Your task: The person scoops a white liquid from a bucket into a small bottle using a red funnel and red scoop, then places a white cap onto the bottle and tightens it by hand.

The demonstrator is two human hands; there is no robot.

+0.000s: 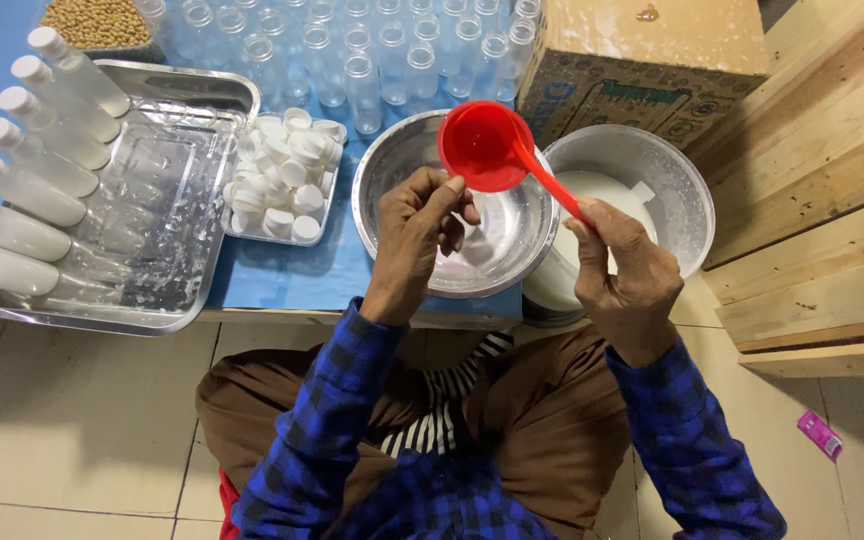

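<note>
While the person sits low on the floor, the right hand (pixel 627 270) is closed tight on the long handle of a red ladle (pixel 482 148). The scoop of the ladle hangs above the empty steel bowl (pixel 392 170), up and to the left of that hand, so any drips would likely fall into the bowl and not on the blue worktop (pixel 282 275).

The left hand (pixel 417 235) is curled shut over the same bowl, just under the scoop. I cannot tell if it holds something small inside its fingers.

Just behind the right hand sits a second steel bowl (pixel 687 190) with white liquid in it, close enough to dip the ladle with a short reach.

To the left of the left hand is a little tray of white caps (pixel 282 175). Farther left is a big steel tray (pixel 187 85), and filled white bottles (pixel 27 185) lie in a row along its far side with caps on. Beyond both hands stand many empty clear bottles (pixel 362 60), a cardboard box (pixel 642 65) and a dish of beans (pixel 97 22).
</note>
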